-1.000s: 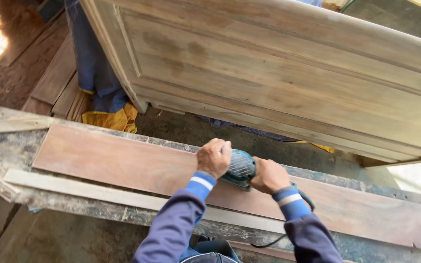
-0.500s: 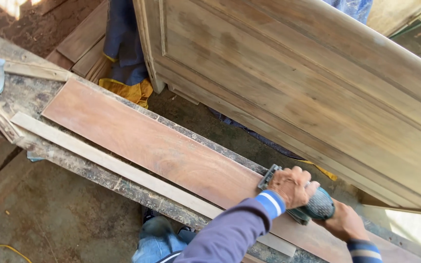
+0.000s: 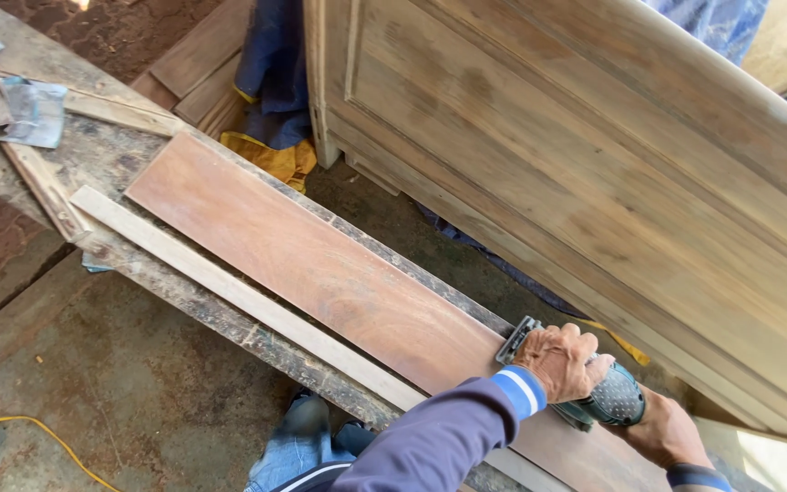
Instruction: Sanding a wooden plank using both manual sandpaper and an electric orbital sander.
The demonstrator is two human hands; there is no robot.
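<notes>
Head view, the only view. Both hands were on a green power sander [image 3: 605,401], which sat flat on a long reddish-brown board [image 3: 321,273] near the board's lower-right end.

Left hand [image 3: 562,360]: fingers curled down over the front of the sander, clamped on its body just behind the grey sanding pad [image 3: 514,339]. Blue sleeve with a white-striped cuff ran down to the frame's bottom edge.

Right hand [image 3: 662,428]: wrapped round the sander's rear; closed on it, though its fingertips were hidden behind the tool.

The board lay lengthwise on a rough, stained workbench [image 3: 184,292], running diagonally from upper left to lower right. A pale narrow wood strip [image 3: 229,287] lay alongside the board's near edge. Folded sheets of sandpaper [image 3: 15,109] rested at the bench's far left end, well apart from the hands.

Beyond the bench, a large panelled wooden door [image 3: 594,155] leaned at a tilt. Yellow cable [image 3: 38,433] lay on the concrete floor, lower left.
</notes>
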